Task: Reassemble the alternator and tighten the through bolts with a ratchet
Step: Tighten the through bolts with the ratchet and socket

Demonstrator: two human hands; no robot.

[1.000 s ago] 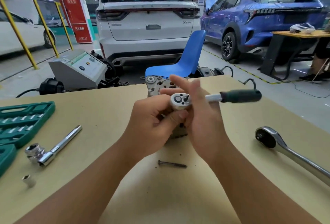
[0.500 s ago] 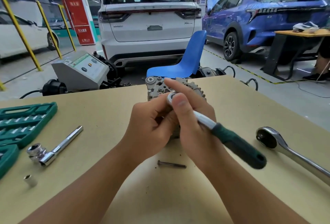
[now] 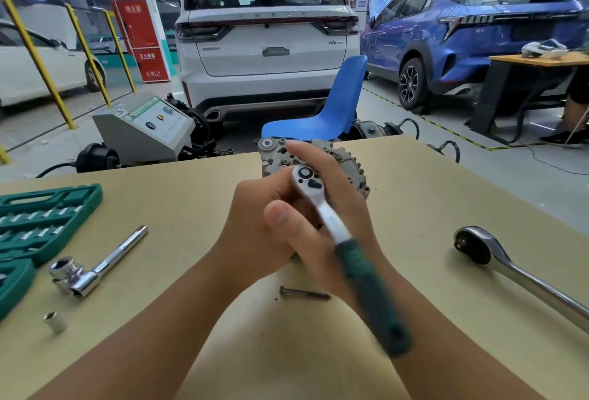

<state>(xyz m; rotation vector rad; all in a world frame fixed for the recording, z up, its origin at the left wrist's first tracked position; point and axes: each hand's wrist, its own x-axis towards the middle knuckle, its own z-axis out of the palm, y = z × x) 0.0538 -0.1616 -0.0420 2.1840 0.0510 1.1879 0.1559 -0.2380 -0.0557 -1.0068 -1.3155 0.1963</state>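
The grey alternator (image 3: 349,162) stands on the tan table (image 3: 430,195), mostly hidden behind my hands. My left hand (image 3: 251,234) curls round its near left side. A small ratchet (image 3: 307,178) with a green handle sits head-down on the alternator's top, and its blurred handle points toward me. My right hand (image 3: 347,208) holds the ratchet near its head, thumb on the left of the shaft and index finger stretched over the alternator's top. One loose through bolt (image 3: 304,294) lies on the table just in front of my hands.
A large chrome ratchet (image 3: 510,269) lies at the right. At the left are an L-handle with a socket (image 3: 92,269), a loose socket (image 3: 55,321) and a green socket case (image 3: 41,218). A blue chair (image 3: 331,113) and a grey machine (image 3: 143,129) stand beyond the table's far edge.
The small ratchet's handle has swung clockwise, from pointing right to pointing down toward me. My right hand turned with it. My left hand stayed on the alternator.
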